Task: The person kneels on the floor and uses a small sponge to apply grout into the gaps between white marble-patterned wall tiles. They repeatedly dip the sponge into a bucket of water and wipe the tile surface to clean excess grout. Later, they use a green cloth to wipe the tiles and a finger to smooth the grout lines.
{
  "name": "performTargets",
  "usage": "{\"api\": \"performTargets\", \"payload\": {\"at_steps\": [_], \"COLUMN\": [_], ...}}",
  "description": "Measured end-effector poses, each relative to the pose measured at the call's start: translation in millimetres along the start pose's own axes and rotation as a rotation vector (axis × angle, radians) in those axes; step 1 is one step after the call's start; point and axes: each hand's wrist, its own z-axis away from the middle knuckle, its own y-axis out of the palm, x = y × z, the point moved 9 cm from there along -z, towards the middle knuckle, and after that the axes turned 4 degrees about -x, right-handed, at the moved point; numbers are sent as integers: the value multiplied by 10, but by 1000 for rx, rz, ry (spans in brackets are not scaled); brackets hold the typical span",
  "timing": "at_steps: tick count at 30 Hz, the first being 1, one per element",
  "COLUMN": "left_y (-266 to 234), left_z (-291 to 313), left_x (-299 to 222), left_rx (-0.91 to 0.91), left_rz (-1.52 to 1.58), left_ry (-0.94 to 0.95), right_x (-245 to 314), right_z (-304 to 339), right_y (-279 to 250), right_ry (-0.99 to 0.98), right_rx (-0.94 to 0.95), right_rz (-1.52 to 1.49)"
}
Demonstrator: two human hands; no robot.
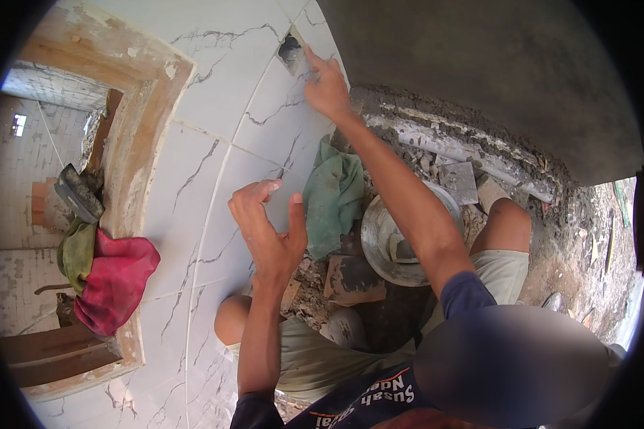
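Note:
My right hand (pixel 328 87) reaches up to the marbled white tile wall (pixel 265 100). Its index finger is stretched out, with the tip at the edge of a small square hole (pixel 290 50) in the tiles. The other fingers bend inward, and I see nothing held. Lower down, my left hand (pixel 268 229) is raised in front of the tiles, fingers loosely bent and thumb apart, with nothing in it. A green cloth (pixel 333 196) lies between the two arms. Beneath my right forearm stands a round metal basin (pixel 379 261) with a greyish piece inside, partly covered by the arm.
On the left is a wooden frame opening (pixel 132 143), with a red cloth (pixel 118 279), an olive cloth (pixel 76 250) and a dark trowel-like tool (pixel 79 193) on it. Broken tile pieces (pixel 458 182) and rubble lie around the basin. A dark grey surface (pixel 479 64) bounds the upper right.

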Motion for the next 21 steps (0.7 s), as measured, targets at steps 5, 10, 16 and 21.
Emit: {"api": "performTargets", "payload": {"at_steps": [5, 10, 16, 21], "left_y": [23, 78, -87, 8], "left_z": [-49, 22, 13, 21], "left_x": [-7, 47, -27, -48], "left_rx": [1, -17, -80, -47], "left_rz": [-5, -38, -1, 46], "left_ry": [11, 33, 36, 29], "right_x": [-455, -676, -418, -1246], "right_z": [-44, 218, 1648, 2994], "right_y": [-397, -616, -1204, -1560], "right_ry": [168, 54, 232, 253], "right_rx": [-255, 324, 1534, 1645], "right_rz": [-116, 182, 841, 1006]}}
